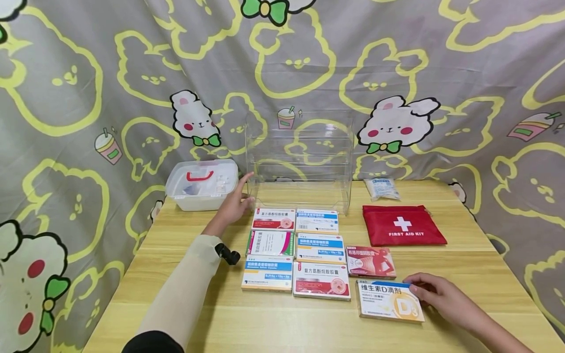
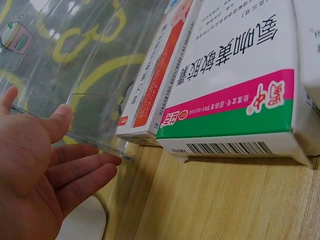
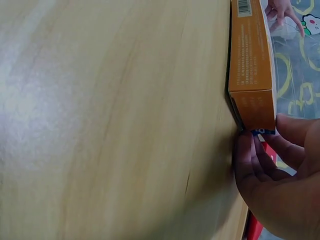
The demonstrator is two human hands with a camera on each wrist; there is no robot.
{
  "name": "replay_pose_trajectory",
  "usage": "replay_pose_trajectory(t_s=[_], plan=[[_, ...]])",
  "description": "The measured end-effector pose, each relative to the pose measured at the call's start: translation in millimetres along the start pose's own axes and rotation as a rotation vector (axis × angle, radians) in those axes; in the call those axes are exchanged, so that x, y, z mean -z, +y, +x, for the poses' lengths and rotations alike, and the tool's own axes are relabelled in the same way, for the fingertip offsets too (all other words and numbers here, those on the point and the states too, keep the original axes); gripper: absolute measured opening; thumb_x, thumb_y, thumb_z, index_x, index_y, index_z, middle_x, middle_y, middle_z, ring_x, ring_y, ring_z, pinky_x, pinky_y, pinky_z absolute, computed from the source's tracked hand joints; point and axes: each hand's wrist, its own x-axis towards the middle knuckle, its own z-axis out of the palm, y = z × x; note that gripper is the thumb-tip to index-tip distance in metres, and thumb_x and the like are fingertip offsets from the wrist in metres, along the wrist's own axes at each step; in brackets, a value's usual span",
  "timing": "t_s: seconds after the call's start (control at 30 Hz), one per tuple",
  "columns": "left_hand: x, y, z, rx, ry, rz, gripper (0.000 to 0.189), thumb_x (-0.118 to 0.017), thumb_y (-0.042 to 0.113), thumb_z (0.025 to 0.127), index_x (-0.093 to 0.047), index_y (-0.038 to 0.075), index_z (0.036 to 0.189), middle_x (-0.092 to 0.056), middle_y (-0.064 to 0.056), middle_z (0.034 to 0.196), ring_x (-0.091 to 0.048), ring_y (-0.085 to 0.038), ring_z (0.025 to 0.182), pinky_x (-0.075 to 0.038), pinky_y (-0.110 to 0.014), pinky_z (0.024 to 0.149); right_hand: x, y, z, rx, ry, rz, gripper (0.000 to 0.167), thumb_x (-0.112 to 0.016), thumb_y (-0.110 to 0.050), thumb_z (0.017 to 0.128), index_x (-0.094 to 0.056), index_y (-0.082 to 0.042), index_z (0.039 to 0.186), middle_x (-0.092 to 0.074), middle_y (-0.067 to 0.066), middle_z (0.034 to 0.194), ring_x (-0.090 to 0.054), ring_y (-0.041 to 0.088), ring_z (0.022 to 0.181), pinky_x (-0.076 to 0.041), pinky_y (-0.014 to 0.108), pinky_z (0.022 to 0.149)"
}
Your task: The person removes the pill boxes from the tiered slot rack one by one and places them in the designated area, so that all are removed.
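My left hand (image 1: 233, 208) is at the left side of a clear plastic display rack (image 1: 300, 182), its fingers fairly straight. In the left wrist view, the thumb and fingers are spread at the rack's lower edge. At the front right, my right hand (image 1: 441, 297) pinches the right end of a white and orange vitamin D drops box (image 1: 384, 303). The right wrist view shows fingertips around that box's corner. Left of it, several medicine boxes lie in two columns, including a green and magenta capsule box (image 2: 230, 75). A red ibuprofen box (image 1: 371, 261) lies just behind the vitamin D box.
A lidded white plastic case (image 1: 200, 189) with a red handle stands at the back left. On the right lie a red first aid pouch (image 1: 403, 225) and a small clear packet (image 1: 382, 189). A patterned curtain (image 1: 397, 63) hangs behind the wooden table (image 1: 212, 318).
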Motion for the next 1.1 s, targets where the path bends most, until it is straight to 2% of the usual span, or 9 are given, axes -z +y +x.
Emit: replay_pose_trajectory(t_s=[0.17,0.27,0.37,0.5,0.6,0.73,0.83,0.97,1.1], plan=[[0.1,1.3,-0.6,0.003,-0.001,-0.004,0.085,-0.061,0.009,0.104,-0.012,0.046,0.163,-0.058,-0.029,0.140,-0.065,-0.039,0.123,-0.061,-0.044,0.073,-1.0,-4.2,-4.6,-0.004,0.083,-0.057,0.042,-0.065,-0.027,0.104,-0.062,0.003,0.133,-0.068,0.012,0.115,-0.059,0.009,0.084,-0.053,0.026,0.068],[0.3,1.5,-0.9,0.013,-0.002,-0.002,0.084,-0.061,0.010,0.104,-0.012,0.043,0.164,-0.058,-0.027,0.141,-0.064,-0.038,0.123,-0.061,-0.044,0.073,-2.7,-6.1,-8.2,0.037,0.158,-0.135,0.041,-0.073,-0.028,0.098,-0.066,-0.003,0.130,-0.069,0.008,0.118,-0.059,0.004,0.088,-0.054,0.023,0.073],[0.5,1.9,-1.1,0.018,-0.002,-0.001,0.084,-0.061,0.011,0.104,-0.012,0.045,0.164,-0.057,-0.027,0.142,-0.064,-0.038,0.123,-0.061,-0.044,0.073,-5.8,-6.8,-11.0,0.122,0.215,-0.219,0.040,-0.082,-0.029,0.089,-0.072,-0.012,0.124,-0.068,0.003,0.116,-0.058,0.002,0.090,-0.056,0.022,0.076],[1.0,2.8,-1.1,0.007,-0.005,-0.001,0.084,-0.060,0.011,0.104,-0.012,0.044,0.164,-0.058,-0.027,0.140,-0.066,-0.037,0.121,-0.060,-0.044,0.073,-10.5,-7.4,-12.9,0.204,0.222,-0.301,0.037,-0.086,-0.034,0.084,-0.074,-0.024,0.118,-0.066,-0.003,0.116,-0.057,0.003,0.090,-0.054,0.022,0.075],[1.2,2.7,-0.8,0.006,-0.006,0.003,0.084,-0.060,0.011,0.104,-0.012,0.043,0.164,-0.058,-0.027,0.140,-0.067,-0.037,0.119,-0.060,-0.042,0.072,-13.0,-7.8,-12.4,0.210,0.206,-0.333,0.034,-0.085,-0.036,0.084,-0.075,-0.028,0.116,-0.065,-0.004,0.116,-0.055,0.002,0.090,-0.053,0.022,0.076],[1.3,2.1,-0.7,0.007,-0.005,0.003,0.086,-0.060,0.011,0.104,-0.010,0.049,0.162,-0.058,-0.027,0.140,-0.068,-0.035,0.115,-0.058,-0.040,0.070,-14.9,-9.2,-9.4,0.202,0.209,-0.352,0.035,-0.086,-0.036,0.083,-0.076,-0.029,0.115,-0.064,-0.006,0.116,-0.056,0.003,0.090,-0.054,0.021,0.077],[1.5,2.8,-0.8,0.000,-0.004,0.004,0.086,-0.060,0.012,0.104,-0.010,0.049,0.162,-0.058,-0.028,0.140,-0.068,-0.035,0.113,-0.058,-0.038,0.069,-16.8,-9.4,-6.2,0.231,0.233,-0.362,0.036,-0.088,-0.034,0.081,-0.076,-0.030,0.114,-0.064,-0.009,0.113,-0.056,0.003,0.090,-0.053,0.021,0.077],[1.7,3.4,-0.8,-0.006,0.000,0.008,0.083,-0.060,0.012,0.104,-0.012,0.041,0.164,-0.056,-0.029,0.142,-0.068,-0.036,0.115,-0.057,-0.038,0.068,-19.3,-10.5,-2.5,0.280,0.263,-0.359,0.035,-0.089,-0.030,0.080,-0.077,-0.030,0.113,-0.064,-0.010,0.111,-0.055,0.003,0.087,-0.051,0.020,0.074],[1.8,3.7,-1.1,-0.003,0.001,0.009,0.083,-0.060,0.012,0.104,-0.012,0.040,0.165,-0.054,-0.028,0.145,-0.066,-0.037,0.119,-0.057,-0.037,0.068,-19.9,-13.7,0.3,0.262,0.258,-0.360,0.035,-0.089,-0.029,0.081,-0.077,-0.029,0.114,-0.064,-0.008,0.113,-0.056,0.004,0.087,-0.051,0.021,0.073]])
